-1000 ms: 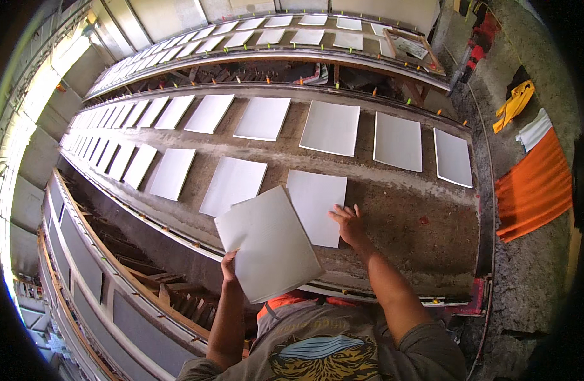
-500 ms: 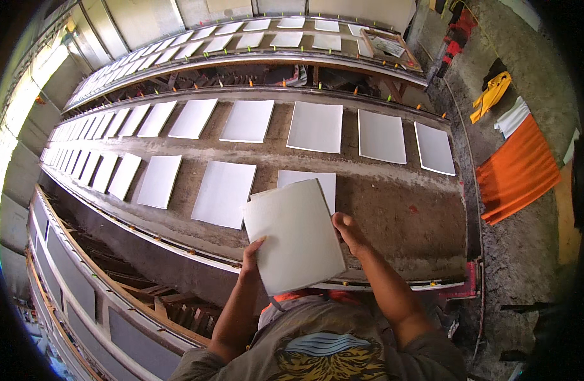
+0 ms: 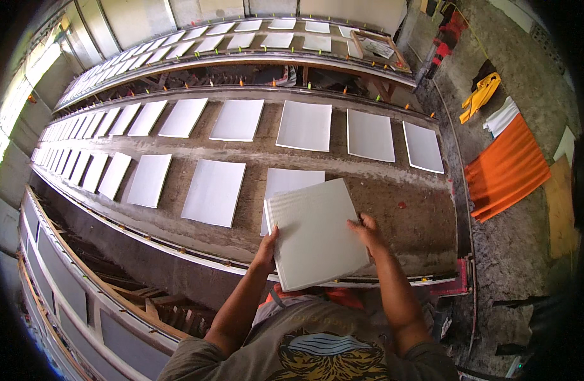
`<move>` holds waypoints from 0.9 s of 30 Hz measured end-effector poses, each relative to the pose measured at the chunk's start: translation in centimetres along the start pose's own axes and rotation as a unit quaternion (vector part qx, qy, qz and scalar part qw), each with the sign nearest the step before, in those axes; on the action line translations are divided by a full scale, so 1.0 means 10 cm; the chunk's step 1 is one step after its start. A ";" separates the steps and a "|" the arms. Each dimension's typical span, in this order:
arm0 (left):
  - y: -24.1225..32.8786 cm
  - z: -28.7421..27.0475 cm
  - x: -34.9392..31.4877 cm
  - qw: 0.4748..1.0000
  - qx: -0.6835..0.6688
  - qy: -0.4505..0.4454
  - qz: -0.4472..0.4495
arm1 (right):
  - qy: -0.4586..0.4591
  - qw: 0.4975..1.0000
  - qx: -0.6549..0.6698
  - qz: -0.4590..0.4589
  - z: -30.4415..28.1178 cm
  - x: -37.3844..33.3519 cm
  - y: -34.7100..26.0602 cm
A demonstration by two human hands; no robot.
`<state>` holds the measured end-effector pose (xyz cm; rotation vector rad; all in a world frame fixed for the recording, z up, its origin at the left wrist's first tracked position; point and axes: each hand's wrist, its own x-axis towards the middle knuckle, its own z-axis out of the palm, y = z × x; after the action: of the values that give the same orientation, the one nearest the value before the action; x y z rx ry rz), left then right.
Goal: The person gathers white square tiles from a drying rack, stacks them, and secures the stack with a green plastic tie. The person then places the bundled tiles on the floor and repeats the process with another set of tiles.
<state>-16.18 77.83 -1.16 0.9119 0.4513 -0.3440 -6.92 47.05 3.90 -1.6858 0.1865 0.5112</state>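
Observation:
A stack of white rectangular sheets (image 3: 317,238) is held before my body, above the near edge of the long brown table (image 3: 406,235). Its left edge is gripped by my left hand (image 3: 266,246), the thumb lying along the side. My right hand (image 3: 369,232) clasps the right edge, with its thumb over the top face. The fingers of both hands are mostly hidden under the stack. Just beyond, a single white sheet (image 3: 295,180) lies on the table, partly covered by the stack.
Two rows of white sheets (image 3: 214,190) run along the table. Behind, another long table (image 3: 241,58) bears more sheets and a wooden frame (image 3: 381,51). Framed grey panels (image 3: 130,343) stand at lower left. Orange cloth (image 3: 505,168) and yellow cloth (image 3: 481,96) hang at right.
The stack has shifted right and its sheets look more evenly lined up. My right thumb has come over its top face. The whole view has moved slightly.

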 end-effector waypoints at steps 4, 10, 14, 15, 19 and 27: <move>-0.05 0.16 0.06 1.000 0.000 0.006 0.017 | 0.176 0.984 -0.023 -0.012 -0.42 0.13 -0.14; -0.26 0.43 0.10 0.996 -0.077 0.036 0.038 | 0.357 0.892 0.262 -0.089 -1.63 0.25 -0.51; -0.61 0.51 0.08 0.986 -0.125 0.092 0.057 | 0.335 0.917 0.185 -0.113 -2.12 0.33 -0.52; -0.67 0.53 0.05 0.985 -0.125 0.097 0.067 | 0.323 0.929 0.113 -0.144 -2.17 0.38 -0.46; -0.75 0.81 -0.07 0.980 -0.110 0.134 0.099 | 0.247 0.915 -0.046 -0.315 -2.38 0.96 0.73; -0.97 1.02 -0.36 0.945 -0.165 0.200 0.201 | 0.051 0.841 -0.346 -0.413 -2.34 0.89 1.24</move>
<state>-21.48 64.34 -0.44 0.7190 0.6586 0.2928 1.25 23.48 -8.70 -2.2726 -0.7235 -0.2135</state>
